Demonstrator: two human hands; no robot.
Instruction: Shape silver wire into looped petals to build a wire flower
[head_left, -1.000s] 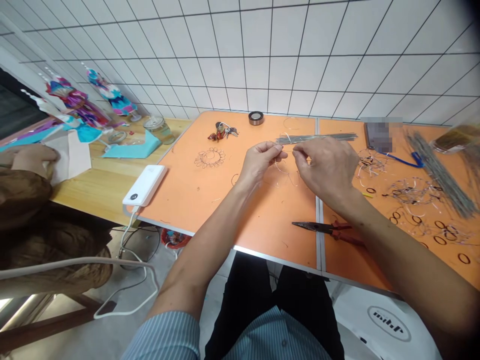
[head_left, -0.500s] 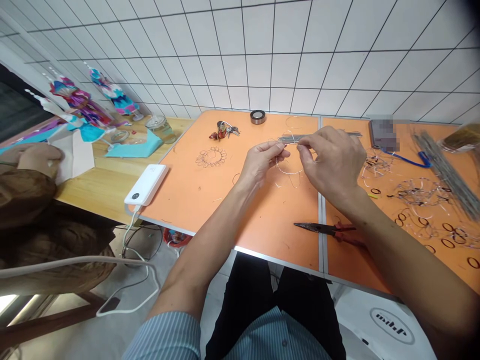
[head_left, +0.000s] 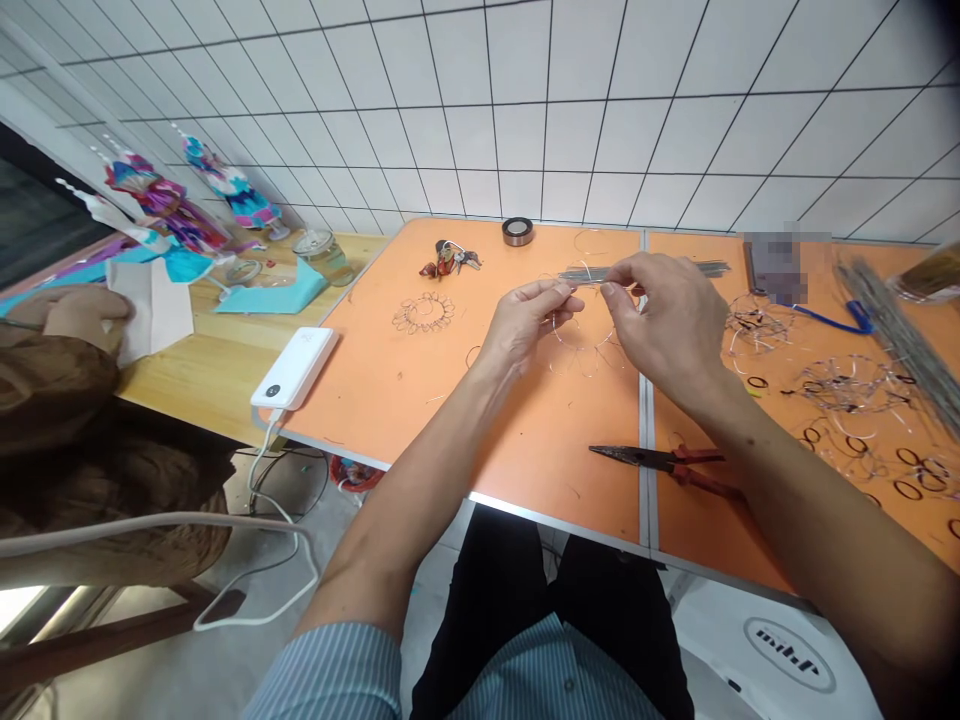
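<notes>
Right hand (head_left: 667, 325) had drawn slightly farther from the left hand (head_left: 529, 305) since the first frame, and the curve of white wire (head_left: 590, 284) below them showed wider. Viewpoint had shifted a little too.

Grip: left thumb and forefinger pinched one part of the wire; right thumb and fingers appeared closed on another. Wire sat between the two grips, above the orange tabletop (head_left: 480, 430). Exact contact under the right fingers was hard to make out.

Around the grip: wire bundle (head_left: 709, 269) just beyond; petalled wire ring (head_left: 442, 322) off to its left; pliers (head_left: 637, 456) nearer the body, to its right; tangled wires (head_left: 851, 385) well to the right.

Handling, as judged: the left pinch needed to stay firm close to the working point, the right to guide in small, even pulls. Hard tugging risked a kink or a slipped end; loose curves needed room so they would not snag.

Writing: oval mark (head_left: 789, 655) on a white casing (head_left: 757, 605), low and right of the grip, lettering upside down, wording uncertain. Power bank (head_left: 295, 368), left of the grip: markings too small to read.
</notes>
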